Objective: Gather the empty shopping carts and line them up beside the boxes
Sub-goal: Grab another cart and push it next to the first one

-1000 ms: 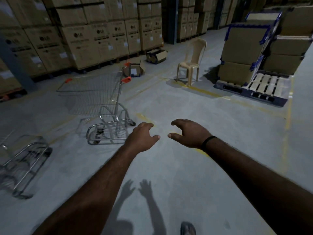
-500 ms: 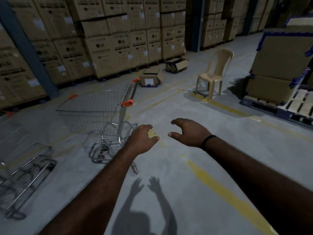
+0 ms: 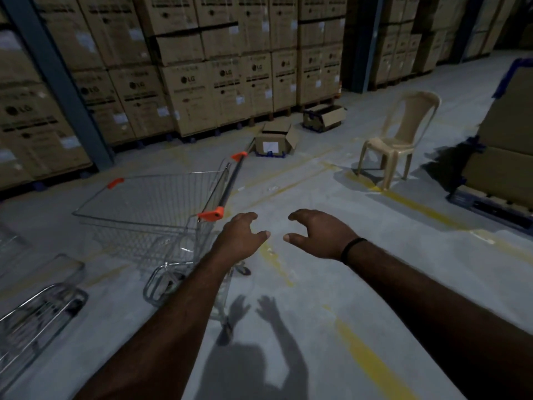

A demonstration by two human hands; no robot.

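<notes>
An empty wire shopping cart (image 3: 150, 215) with orange corner caps stands on the floor left of centre, its dark handle bar (image 3: 230, 180) facing me. My left hand (image 3: 240, 236) hovers open just right of the handle's near orange end, not touching it. My right hand (image 3: 320, 232), with a black wristband, is held out open beside it. Part of a second cart (image 3: 37, 310) shows at the lower left edge. A wall of stacked cardboard boxes (image 3: 196, 90) runs behind the carts.
A beige plastic chair (image 3: 399, 140) stands to the right on a yellow floor line. Two open cartons (image 3: 274, 140) lie near the box wall. A pallet with boxes (image 3: 501, 168) sits at the far right. A blue-grey steel column (image 3: 57, 79) rises on the left.
The view has closed in on the cart and swung left; the cart now sits much nearer my left hand. Both hands stay outstretched and open.
</notes>
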